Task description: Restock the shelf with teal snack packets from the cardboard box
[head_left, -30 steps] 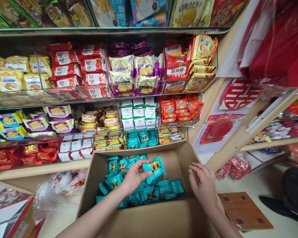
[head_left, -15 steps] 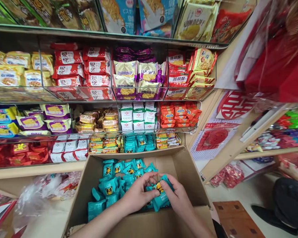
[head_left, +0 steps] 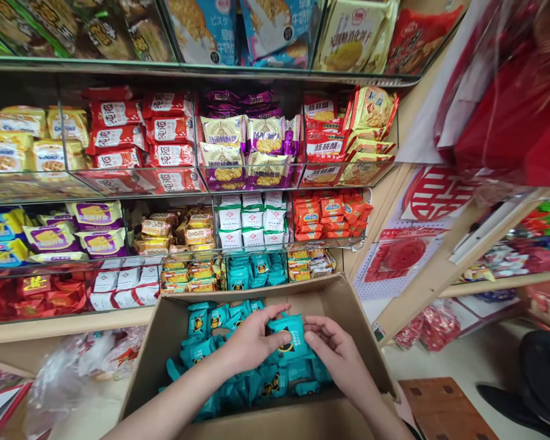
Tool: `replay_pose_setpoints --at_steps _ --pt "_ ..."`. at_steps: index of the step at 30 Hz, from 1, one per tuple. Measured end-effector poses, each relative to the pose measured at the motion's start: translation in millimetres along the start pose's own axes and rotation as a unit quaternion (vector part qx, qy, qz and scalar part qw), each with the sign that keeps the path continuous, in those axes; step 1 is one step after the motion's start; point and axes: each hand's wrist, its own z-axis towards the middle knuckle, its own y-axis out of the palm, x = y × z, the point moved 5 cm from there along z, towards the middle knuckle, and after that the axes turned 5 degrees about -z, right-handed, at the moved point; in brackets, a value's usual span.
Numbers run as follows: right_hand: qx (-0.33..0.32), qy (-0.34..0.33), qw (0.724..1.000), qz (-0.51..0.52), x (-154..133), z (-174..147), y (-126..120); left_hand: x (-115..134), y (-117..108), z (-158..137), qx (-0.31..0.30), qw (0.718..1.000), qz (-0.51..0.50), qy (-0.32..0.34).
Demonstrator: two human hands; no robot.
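A teal snack packet with a black-and-yellow print is held up over the open cardboard box. My left hand grips its left side, thumb in front and fingers around the top edge. At the packet's right edge my right hand has its thumb against it, with the other fingers curled. Beneath both hands, many more teal packets lie in the box, some in rows and some jumbled. My forearms and hands hide part of them.
Shelves of wrapped snacks rise behind the box; similar teal packets sit in a low compartment. Clear plastic bags are at left. A brown wooden stool stands at right, near a person's dark shoe. Red wrapped goods hang upper right.
The held packet has turned and come more upright, and my left hand now grips its side. My right hand has shifted to its right edge. The view has moved slightly.
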Motion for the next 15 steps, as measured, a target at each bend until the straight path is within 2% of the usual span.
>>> replay_pose_setpoints --at_steps 2,3,5,6,8,10,12,15 --pt "0.101 -0.052 0.982 -0.149 9.9 3.1 -32.5 2.0 -19.6 2.4 0.094 0.995 -0.017 0.017" --pt "0.162 -0.086 0.957 -0.224 15.6 3.8 -50.2 2.8 -29.7 3.9 0.13 0.991 -0.033 0.016" --pt "0.25 -0.118 0.903 -0.328 33.4 4.8 -79.3 3.9 -47.1 9.3 0.166 0.982 -0.092 -0.009" --pt "0.271 -0.114 0.889 -0.352 45.0 5.7 -89.4 4.7 -54.2 13.2 0.171 0.976 -0.131 -0.028" --pt "0.28 -0.093 0.883 -0.364 67.6 7.0 -99.7 7.3 -65.3 22.9 0.178 0.961 -0.205 -0.062" --pt "0.28 -0.09 0.889 -0.352 81.6 6.0 -99.4 10.9 -74.9 33.9 0.195 0.95 -0.231 -0.077" --pt "0.285 -0.108 0.887 -0.348 84.6 3.2 -94.2 14.8 -84.6 45.2 0.219 0.954 -0.191 -0.073" --pt "0.292 -0.123 0.878 -0.358 79.4 0.1 -87.9 17.1 -95.7 63.3 0.225 0.969 -0.066 -0.074"
